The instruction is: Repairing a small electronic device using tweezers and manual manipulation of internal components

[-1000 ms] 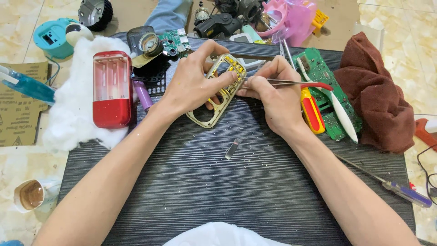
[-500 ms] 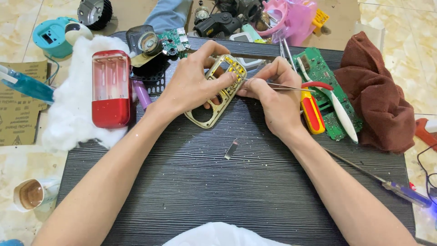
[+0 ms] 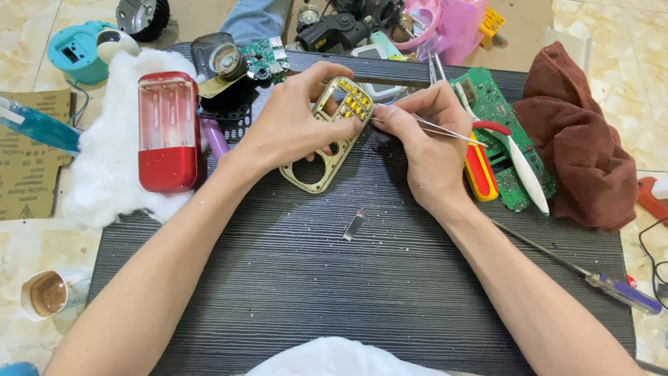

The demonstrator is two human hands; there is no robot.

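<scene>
Red casing (image 3: 167, 132) is lying opened on the white wadding (image 3: 104, 181). My left hand (image 3: 292, 125) is gripping the beige keypad frame (image 3: 332, 136) tilted above the black board (image 3: 313, 278). My right hand (image 3: 428, 146) is pinching tweezers (image 3: 438, 130) at its yellow buttons; seating them looks unfinished. A green circuit board (image 3: 497, 111) is waiting bare.

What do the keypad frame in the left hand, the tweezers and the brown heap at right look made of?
Keypad frame: likely hard plastic, dull beige and yellowed, moulded cut-outs; its yellow keys look like soft rubber. Tweezers: metal, thin, bright and shiny. Brown heap: cloth, matte and fuzzy, lying in soft folds.
</scene>
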